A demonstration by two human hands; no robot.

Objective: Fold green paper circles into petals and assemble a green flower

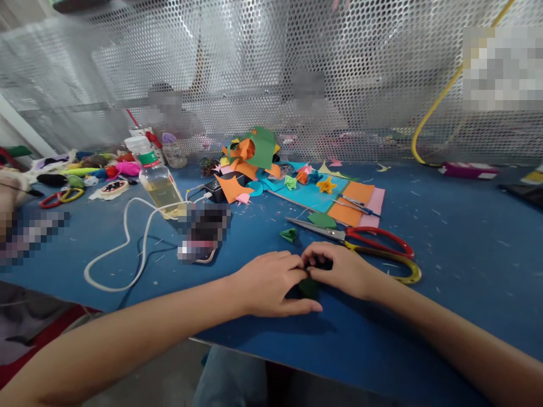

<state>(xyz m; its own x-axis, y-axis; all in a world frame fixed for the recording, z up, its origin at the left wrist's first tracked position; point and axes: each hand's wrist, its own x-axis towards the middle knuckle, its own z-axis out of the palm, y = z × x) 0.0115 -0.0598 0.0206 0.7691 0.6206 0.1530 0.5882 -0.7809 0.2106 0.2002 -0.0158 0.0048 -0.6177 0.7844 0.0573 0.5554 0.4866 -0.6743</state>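
My left hand (275, 285) and my right hand (339, 268) meet low over the blue table near its front edge. A small piece of dark green paper (308, 288) lies under and between their fingers, mostly hidden. The left fingers bend over the paper with the thumb stretched out beneath; my right thumb and index finger pinch at its far side. Just beyond sits a folded bit of green paper (289, 235). Scissors (326, 229) with one red and one yellow handle lie behind my right hand, their blades beside a flat green paper piece (321, 220).
Left of my hands are a phone (206, 232), a white cable (127, 282) and a bottle of yellowish liquid (159, 183). Behind stand a pile of paper scraps (250, 152), orange sheets (350, 203) and a compass (360, 207). A perforated metal screen (263, 68) closes the back.
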